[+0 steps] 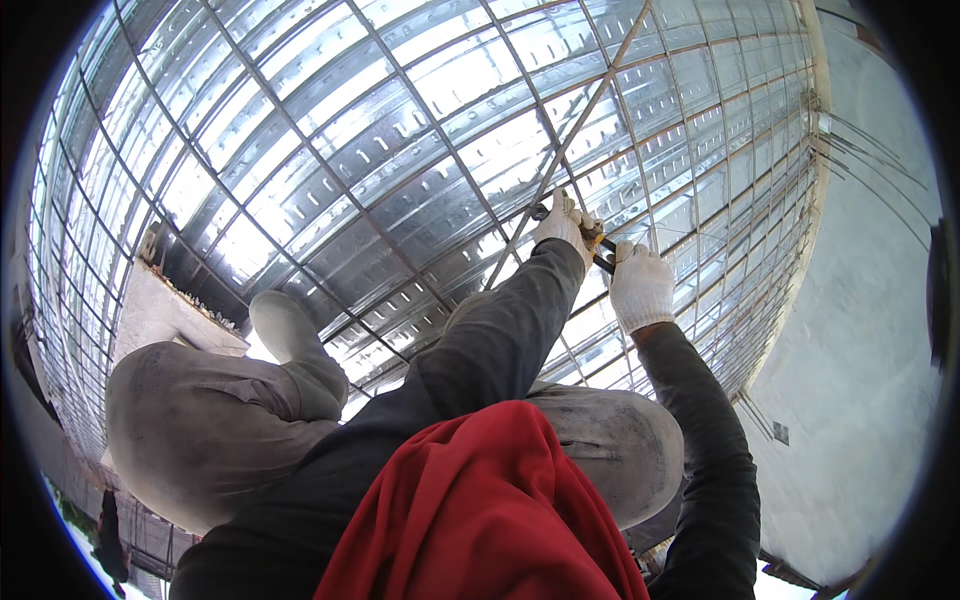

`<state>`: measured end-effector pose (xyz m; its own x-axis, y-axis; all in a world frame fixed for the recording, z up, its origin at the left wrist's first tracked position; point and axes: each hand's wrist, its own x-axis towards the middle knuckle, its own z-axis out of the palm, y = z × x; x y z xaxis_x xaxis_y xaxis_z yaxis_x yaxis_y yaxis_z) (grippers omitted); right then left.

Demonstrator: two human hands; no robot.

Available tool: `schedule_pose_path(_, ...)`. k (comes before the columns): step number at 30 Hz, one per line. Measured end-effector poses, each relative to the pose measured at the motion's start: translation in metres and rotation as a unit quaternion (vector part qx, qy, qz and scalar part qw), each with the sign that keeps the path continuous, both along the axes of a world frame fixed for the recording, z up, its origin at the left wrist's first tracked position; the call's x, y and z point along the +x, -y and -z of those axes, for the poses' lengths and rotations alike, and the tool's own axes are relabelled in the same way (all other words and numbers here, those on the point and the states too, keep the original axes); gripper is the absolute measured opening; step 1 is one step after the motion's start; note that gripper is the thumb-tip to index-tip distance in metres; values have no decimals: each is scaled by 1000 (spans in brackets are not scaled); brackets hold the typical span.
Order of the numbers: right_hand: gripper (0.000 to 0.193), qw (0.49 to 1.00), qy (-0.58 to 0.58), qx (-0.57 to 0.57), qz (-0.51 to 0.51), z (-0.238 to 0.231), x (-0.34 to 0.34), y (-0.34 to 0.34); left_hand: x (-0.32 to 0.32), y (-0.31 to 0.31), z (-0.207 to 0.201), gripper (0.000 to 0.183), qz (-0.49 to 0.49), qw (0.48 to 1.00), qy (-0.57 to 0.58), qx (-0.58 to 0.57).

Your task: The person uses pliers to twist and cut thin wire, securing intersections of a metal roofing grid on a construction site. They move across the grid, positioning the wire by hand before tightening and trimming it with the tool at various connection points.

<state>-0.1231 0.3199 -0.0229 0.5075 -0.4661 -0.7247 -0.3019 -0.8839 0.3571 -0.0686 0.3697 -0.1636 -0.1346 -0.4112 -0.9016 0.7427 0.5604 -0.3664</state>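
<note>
My left hand (563, 228), in a soiled white knit glove, is closed beside a diagonal steel bar (597, 97) that crosses the rebar grid (437, 122). What its fingers hold is hidden. My right hand (642, 287), gloved too, is wrapped round the dark handle of a hand tool (604, 263) with a yellow part. The tool's shape suggests pliers, but its head is hidden by my left hand. Both hands are close together, just above the bars. A small dark round thing (540, 212) shows at my left fingertips.
Shiny ribbed metal decking (390, 165) lies under the grid. A pale concrete surface (850, 330) runs along the right, with loose bar ends (865, 150) reaching over it. At left, a pale block (170, 320) with a rough edge borders a dark gap. My bent knees (180, 430) flank my arms.
</note>
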Motion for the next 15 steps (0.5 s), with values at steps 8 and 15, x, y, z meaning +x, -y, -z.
schedule_pose_path(8, 25, 645, -99, 352, 671, 1, -8, 45, -1, -32, 0, 23, 93, 994, 9, -60)
schedule_pose_path(15, 21, 993, 26, 41, 112, -12, 5, -2, 2, -79, -41, 134, 287, 954, 43, -70)
